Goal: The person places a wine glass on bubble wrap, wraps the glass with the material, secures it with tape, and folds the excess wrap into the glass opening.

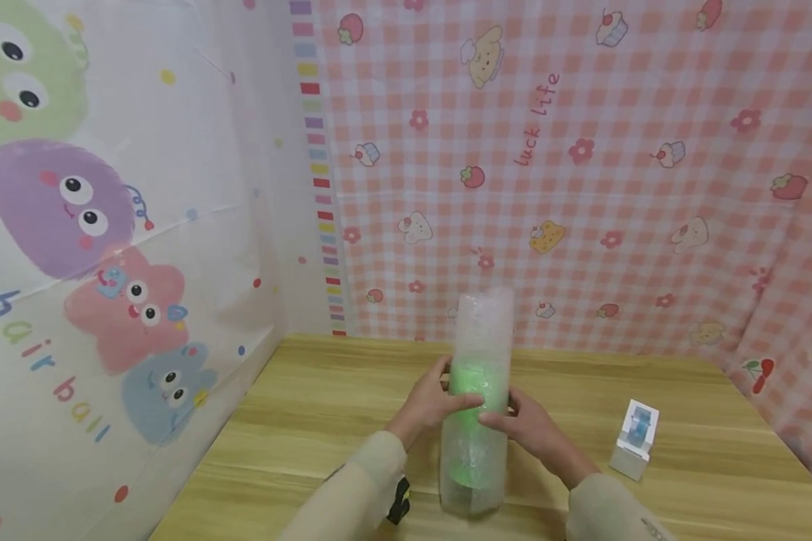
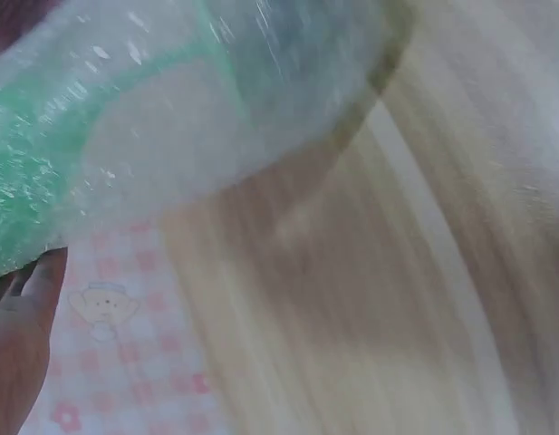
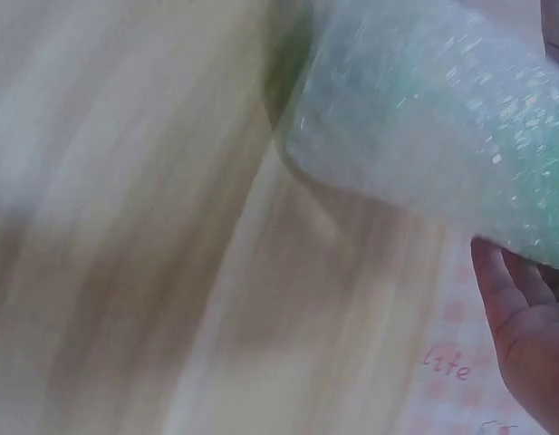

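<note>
A green object [image 1: 465, 462], rounded in outline, shows through a tall sleeve of clear bubble wrap [image 1: 485, 323]. Its exact kind is blurred by the wrap. My left hand [image 1: 428, 402] grips the bundle from the left, thumb across the front and fingers round the side. From the right, my right hand [image 1: 537, 428] holds it at about the same height, thumb also in front. The upper part of the wrap stands above the green object. Both wrist views show the bubble wrap close up, with the left fingers [image 2: 45, 276] and right fingers [image 3: 496, 281] against its underside in those pictures.
On the wooden table [image 1: 298, 428], a small white box [image 1: 629, 460] with a light blue piece [image 1: 640, 423] stands to the right. A black and yellow item [image 1: 401, 502] is partly hidden by the left sleeve. A pink checked cloth [image 1: 582, 195] hangs behind the table.
</note>
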`<state>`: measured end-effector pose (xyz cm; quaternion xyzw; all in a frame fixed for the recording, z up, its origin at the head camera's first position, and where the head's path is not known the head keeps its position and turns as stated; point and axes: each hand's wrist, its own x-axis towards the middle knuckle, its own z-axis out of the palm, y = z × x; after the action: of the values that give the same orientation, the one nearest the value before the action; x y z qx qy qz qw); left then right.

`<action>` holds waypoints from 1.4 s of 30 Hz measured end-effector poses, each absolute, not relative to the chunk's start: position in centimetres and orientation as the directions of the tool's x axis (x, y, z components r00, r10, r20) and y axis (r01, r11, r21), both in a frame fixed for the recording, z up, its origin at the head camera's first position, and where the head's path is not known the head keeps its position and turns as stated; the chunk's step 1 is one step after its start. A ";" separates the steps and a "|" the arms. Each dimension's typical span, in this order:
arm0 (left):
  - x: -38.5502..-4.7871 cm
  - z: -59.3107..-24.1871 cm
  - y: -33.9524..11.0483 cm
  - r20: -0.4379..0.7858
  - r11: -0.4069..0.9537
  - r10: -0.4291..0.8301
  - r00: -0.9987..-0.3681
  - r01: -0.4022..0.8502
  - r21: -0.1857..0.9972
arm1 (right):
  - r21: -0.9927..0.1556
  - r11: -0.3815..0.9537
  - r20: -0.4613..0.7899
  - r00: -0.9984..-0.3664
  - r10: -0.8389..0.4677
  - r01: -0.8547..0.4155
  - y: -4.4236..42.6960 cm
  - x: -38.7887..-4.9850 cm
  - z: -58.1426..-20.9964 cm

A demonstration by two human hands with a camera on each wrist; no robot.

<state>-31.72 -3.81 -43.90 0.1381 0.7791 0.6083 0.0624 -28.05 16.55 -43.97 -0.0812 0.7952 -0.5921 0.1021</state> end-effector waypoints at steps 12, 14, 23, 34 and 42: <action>-31.3 -42.2 -4.6 0.106 0.248 0.342 -0.934 0.199 0.948 | -0.893 0.428 0.081 -0.986 -0.147 -0.138 15.3 -28.2 -43.6; -31.2 -42.3 -4.6 0.095 0.267 0.319 -0.943 0.185 0.946 | -0.898 0.419 0.083 -0.987 -0.137 -0.134 15.1 -28.2 -43.9; -31.3 -42.1 -4.3 0.127 0.267 0.262 -0.957 0.198 0.943 | -0.921 0.371 0.088 -0.991 -0.099 -0.119 14.2 -28.1 -44.8; -30.4 -40.8 -2.1 0.230 0.042 0.155 -0.961 0.239 0.970 | -0.851 0.503 0.233 -0.966 0.110 -0.148 12.0 -27.6 -46.2; -29.5 -40.8 -1.2 0.263 0.150 0.165 -0.950 0.288 0.946 | -0.835 0.547 0.201 -0.955 0.219 -0.050 10.6 -26.8 -47.0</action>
<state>-29.55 -1.23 -40.81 0.1497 0.7567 0.6345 -0.0483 -26.80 10.57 -46.96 0.0488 0.8680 -0.4732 -0.1422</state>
